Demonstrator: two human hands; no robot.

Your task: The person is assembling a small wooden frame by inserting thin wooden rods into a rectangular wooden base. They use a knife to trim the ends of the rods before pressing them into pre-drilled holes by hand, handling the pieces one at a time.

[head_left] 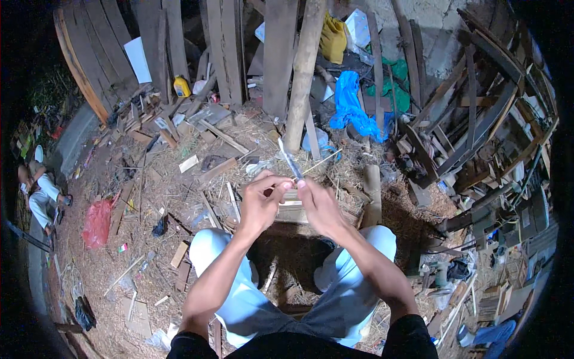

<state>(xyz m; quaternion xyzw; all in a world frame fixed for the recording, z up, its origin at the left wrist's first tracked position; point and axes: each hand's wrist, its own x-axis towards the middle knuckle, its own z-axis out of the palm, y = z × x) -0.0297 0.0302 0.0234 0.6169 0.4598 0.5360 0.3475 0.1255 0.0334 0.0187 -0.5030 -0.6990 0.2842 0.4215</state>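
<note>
My two hands meet above my knees, close together. My right hand (323, 209) is closed around a knife (289, 159), whose blade points up and away to the left. A thin pale stick (324, 160) is pinched in my left hand (261, 202) and passes behind the blade, sticking out to the far right. The knife's handle is mostly hidden by my right fingers. Below the hands, between my knees, lies a stack of thin wooden pieces (291, 210).
A wooden post (302, 78) rises ahead, beside a blue plastic sheet (348, 105). Planks (224, 54) lean at the back. Timber is piled at right. Wood scraps and a red plastic bag (97, 222) litter the left ground. Another person (42, 194) sits far left.
</note>
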